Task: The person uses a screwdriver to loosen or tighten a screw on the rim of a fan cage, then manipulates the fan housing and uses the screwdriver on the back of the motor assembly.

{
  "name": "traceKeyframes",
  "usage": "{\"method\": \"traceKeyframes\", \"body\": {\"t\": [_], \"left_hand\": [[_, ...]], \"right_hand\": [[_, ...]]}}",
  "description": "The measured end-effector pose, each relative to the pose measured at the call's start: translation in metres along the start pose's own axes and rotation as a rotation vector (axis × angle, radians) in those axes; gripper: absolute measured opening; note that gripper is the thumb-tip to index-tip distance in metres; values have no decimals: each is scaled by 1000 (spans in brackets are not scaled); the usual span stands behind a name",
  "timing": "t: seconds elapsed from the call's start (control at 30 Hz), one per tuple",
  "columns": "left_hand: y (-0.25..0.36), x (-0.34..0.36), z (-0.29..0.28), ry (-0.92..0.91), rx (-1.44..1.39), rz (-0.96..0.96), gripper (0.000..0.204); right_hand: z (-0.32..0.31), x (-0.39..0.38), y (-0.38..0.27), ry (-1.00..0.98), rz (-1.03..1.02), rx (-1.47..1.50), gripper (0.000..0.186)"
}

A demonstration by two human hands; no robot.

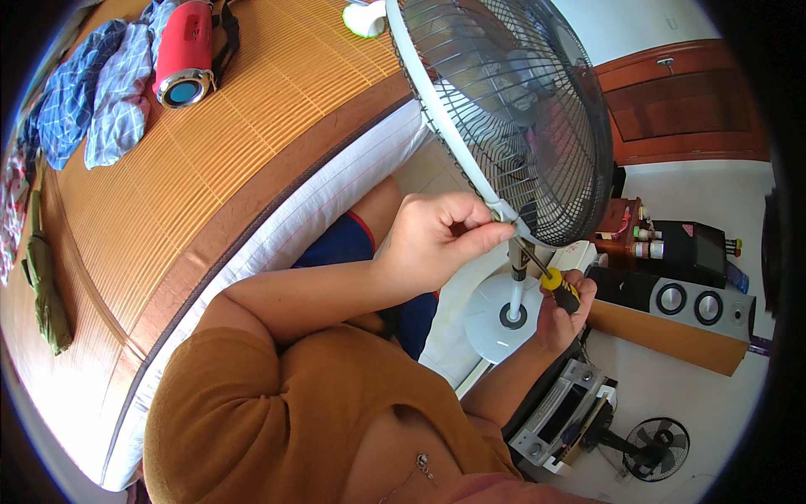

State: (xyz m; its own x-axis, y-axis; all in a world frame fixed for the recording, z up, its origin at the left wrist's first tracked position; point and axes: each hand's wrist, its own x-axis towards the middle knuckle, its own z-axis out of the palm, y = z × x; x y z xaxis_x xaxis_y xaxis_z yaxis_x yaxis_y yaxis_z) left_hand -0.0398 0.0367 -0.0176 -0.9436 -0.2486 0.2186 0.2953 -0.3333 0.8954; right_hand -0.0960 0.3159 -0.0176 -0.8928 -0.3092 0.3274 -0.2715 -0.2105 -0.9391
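Note:
A standing fan [514, 109] with a wire cage and a white rim ring rises in front of me, its round white base [487, 323] on the floor. At the bottom of the rim, my left hand [441, 239] pinches with thumb and forefinger; whatever is between the fingertips is too small to make out. Wrapped around the yellow and black handle of a screwdriver [552, 284], my right hand [571, 309] holds it from below. The screwdriver's shaft slants up to the rim beside my left fingertips, which hide its tip.
On the left is a bed with a bamboo mat [252, 126], bearing a red cylindrical speaker [186, 50], checked clothes [117, 101] and a folded green umbrella [44, 294]. To the right stand a tall loudspeaker [672, 319], a silver audio unit [558, 412] and a small black fan [659, 449].

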Motion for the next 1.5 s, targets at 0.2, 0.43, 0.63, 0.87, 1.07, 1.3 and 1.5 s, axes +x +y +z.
{"method": "traceKeyframes", "body": {"t": [0.2, 0.43, 0.63, 0.87, 1.07, 1.3, 1.5], "left_hand": [[-3, -1, 1, 10, 12, 65, 14], [-5, 1, 0, 23, 73, 138, 13], [-4, 2, 2, 27, 40, 103, 12], [-7, 1, 3, 69, 77, 163, 14], [-12, 5, 0, 154, 182, 386, 19], [-18, 7, -7, 212, 299, 675, 25], [-20, 8, -6, 226, 360, 804, 27]], "right_hand": [[-8, -2, 2, 153, 198, -24, 41], [10, -4, 5, 32, 28, -163, 52], [-15, -14, 12, -50, 138, -52, 56], [2, -11, 7, 83, 254, 93, 60], [5, -8, -6, -13, 212, 83, 59], [2, -12, -3, -20, 227, 94, 56], [3, -12, 0, -31, 228, 60, 56]]}}
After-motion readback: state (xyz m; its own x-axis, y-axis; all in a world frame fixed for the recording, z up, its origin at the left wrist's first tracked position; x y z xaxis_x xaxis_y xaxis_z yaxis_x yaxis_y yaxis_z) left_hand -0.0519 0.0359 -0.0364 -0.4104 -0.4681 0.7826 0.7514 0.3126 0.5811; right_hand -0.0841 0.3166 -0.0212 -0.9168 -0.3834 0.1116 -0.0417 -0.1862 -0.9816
